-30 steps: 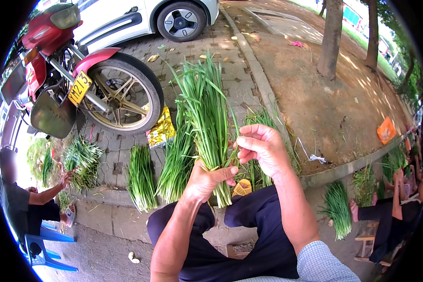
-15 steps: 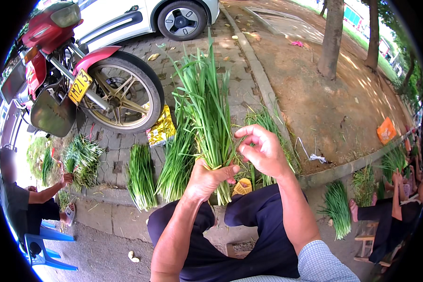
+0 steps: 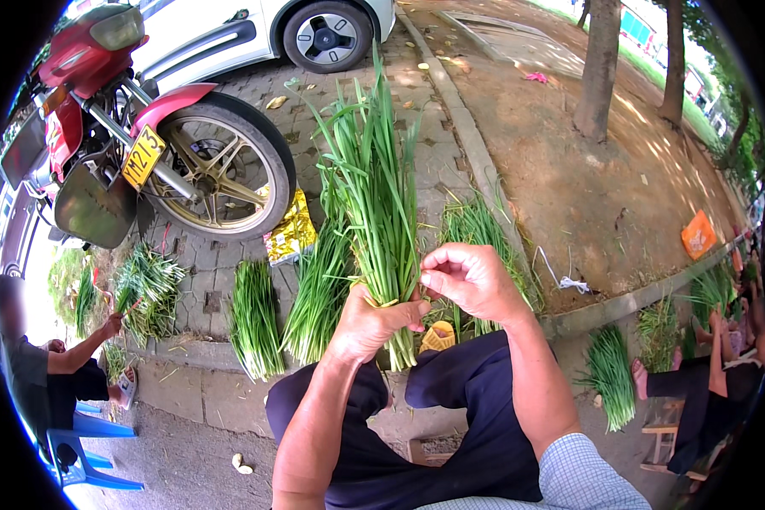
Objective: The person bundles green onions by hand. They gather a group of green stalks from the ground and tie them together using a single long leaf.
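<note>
My left hand [image 3: 367, 325] is wrapped round the lower stalks of an upright bundle of garlic chives [image 3: 376, 187], between my knees. A thin yellowish strip crosses the stalks just above its thumb. At the bundle's right edge, my right hand [image 3: 474, 279] is closed with thumb and forefinger together in a pinch; whatever is between the fingertips is too small to tell. Behind the held bundle, to its left, lie a loose pile of chives [image 3: 313, 310] and a smaller bunch [image 3: 256, 327]. More loose greens [image 3: 476, 234] lie beyond my right hand.
A red motorcycle [image 3: 217, 170] stands at the left, with a gold packet [image 3: 293, 228] by its wheel. A yellow plastic object [image 3: 438, 337] sits near my knees. A person on a blue stool [image 3: 85, 442] is at the left; another sits right, near a chive bunch [image 3: 610, 378].
My right hand has come down and left to the bundle's edge, its fingers closing from a loose curl into a pinch. My left hand keeps its hold on the chives.
</note>
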`<state>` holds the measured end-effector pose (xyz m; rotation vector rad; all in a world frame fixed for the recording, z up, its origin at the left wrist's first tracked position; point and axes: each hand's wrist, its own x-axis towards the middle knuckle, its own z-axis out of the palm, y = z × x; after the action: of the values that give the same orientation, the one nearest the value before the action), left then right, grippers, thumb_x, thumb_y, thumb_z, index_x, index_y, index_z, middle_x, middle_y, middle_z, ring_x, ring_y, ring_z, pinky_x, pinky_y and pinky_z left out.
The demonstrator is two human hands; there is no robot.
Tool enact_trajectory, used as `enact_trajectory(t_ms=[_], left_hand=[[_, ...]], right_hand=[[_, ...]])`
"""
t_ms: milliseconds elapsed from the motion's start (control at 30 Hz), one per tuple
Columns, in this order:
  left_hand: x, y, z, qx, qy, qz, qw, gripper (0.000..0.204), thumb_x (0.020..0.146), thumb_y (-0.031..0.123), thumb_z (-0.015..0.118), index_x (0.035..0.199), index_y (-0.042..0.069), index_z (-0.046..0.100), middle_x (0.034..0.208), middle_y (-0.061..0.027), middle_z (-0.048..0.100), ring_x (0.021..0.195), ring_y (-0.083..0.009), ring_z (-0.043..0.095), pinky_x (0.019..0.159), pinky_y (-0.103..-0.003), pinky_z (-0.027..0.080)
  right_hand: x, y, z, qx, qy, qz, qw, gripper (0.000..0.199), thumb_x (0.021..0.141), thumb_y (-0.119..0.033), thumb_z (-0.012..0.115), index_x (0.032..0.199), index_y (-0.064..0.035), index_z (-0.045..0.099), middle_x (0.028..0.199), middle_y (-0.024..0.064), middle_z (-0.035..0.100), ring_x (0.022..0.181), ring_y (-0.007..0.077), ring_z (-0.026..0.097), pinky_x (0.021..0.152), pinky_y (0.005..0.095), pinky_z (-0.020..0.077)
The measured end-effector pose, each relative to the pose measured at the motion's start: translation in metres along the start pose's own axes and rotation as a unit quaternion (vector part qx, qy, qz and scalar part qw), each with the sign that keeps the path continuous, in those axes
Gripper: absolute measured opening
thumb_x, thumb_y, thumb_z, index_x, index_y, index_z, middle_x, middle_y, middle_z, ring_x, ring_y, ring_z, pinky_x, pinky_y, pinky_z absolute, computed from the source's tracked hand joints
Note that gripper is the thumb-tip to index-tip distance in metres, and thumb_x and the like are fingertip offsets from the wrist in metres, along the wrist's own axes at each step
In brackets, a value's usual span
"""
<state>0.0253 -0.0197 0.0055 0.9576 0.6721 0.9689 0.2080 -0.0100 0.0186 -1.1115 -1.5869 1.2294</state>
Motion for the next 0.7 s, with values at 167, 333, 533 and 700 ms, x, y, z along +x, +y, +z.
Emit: enact_trajectory(t_ms=[167,333,533,700], left_hand=[[0.001,0.000,0.000,0.032,0.011,-0.007,0.999,0.039,0.073,-0.006,0.071,0.108,0.000,0.054,0.077,-0.0043,0.059,0.061,-0.0129,0.058,0.058,-0.028,0.051],[-0.001,0.002,0.000,0.065,0.011,-0.009,0.998,0.034,0.072,-0.006,0.072,0.102,-0.001,0.057,0.077,-0.0054,0.058,0.062,-0.0142,0.059,0.058,-0.029,0.052],[-0.001,0.005,0.003,0.079,0.011,-0.003,0.997,0.021,0.072,-0.005,0.072,0.088,-0.001,0.058,0.071,-0.0044,0.058,0.061,-0.0141,0.059,0.057,-0.028,0.052],[0.000,0.003,0.002,0.080,0.009,0.018,0.997,0.020,0.073,-0.007,0.070,0.086,0.000,0.057,0.070,-0.0035,0.057,0.060,-0.0138,0.059,0.056,-0.027,0.051]], right_hand=[[0.000,0.000,-0.007,0.045,-0.012,0.002,0.999,0.008,0.084,-0.002,0.066,0.090,0.0032,0.064,0.078,0.0037,0.064,0.067,0.0075,0.060,0.060,0.0218,0.0506],[-0.004,-0.008,-0.016,0.133,-0.061,0.025,0.989,0.009,0.082,-0.002,0.067,0.087,0.0042,0.064,0.077,0.0073,0.065,0.065,0.0118,0.063,0.060,0.0241,0.0524],[-0.006,-0.013,-0.023,0.224,-0.071,0.037,0.971,0.009,0.080,-0.003,0.066,0.085,0.0041,0.063,0.074,0.0111,0.064,0.062,0.0168,0.064,0.056,0.0293,0.0549],[-0.006,-0.008,-0.032,0.333,-0.030,-0.018,0.942,0.008,0.081,-0.003,0.066,0.085,0.0032,0.064,0.072,0.0112,0.064,0.057,0.0169,0.064,0.053,0.0292,0.0546]])
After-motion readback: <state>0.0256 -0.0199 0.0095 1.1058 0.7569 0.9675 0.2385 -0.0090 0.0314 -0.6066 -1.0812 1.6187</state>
